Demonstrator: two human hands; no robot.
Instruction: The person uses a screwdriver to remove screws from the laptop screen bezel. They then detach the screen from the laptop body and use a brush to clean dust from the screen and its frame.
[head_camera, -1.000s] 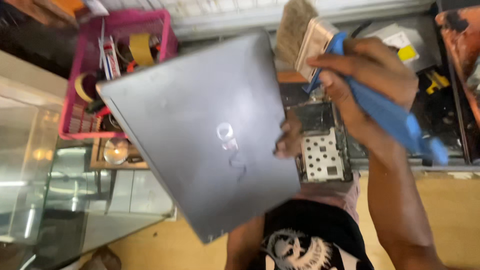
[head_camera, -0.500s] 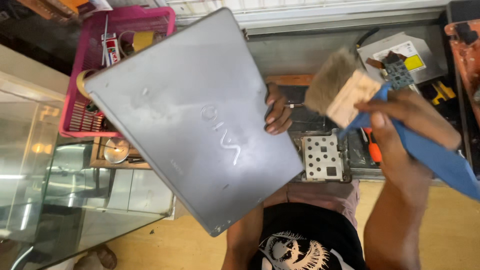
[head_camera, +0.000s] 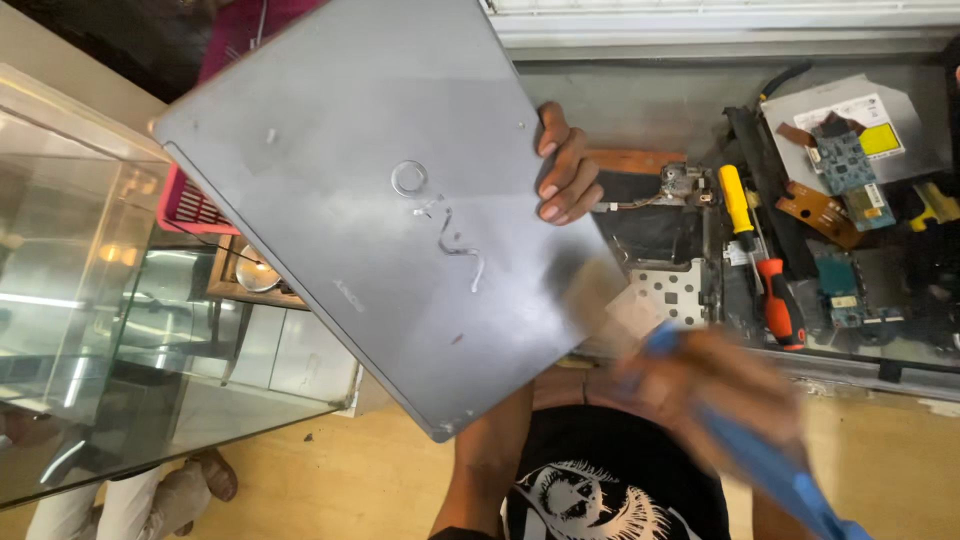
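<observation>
My left hand (head_camera: 565, 165): fingers curled over the edge of the grey laptop lid (head_camera: 380, 200), tilting it up over the desk (head_camera: 640, 100) so its flat face shows | right hand (head_camera: 715, 385): blurry, fingers wrapped round the blue-handled brush (head_camera: 770, 465), bristles by the lid's lower edge | screwdriver (head_camera: 752, 250) lies on the desk's right side.

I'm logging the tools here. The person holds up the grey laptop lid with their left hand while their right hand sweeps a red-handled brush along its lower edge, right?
Nearly. The head view shows the brush has a blue handle, not red. The left hand grips the grey laptop lid; the right hand is blurred.
</observation>
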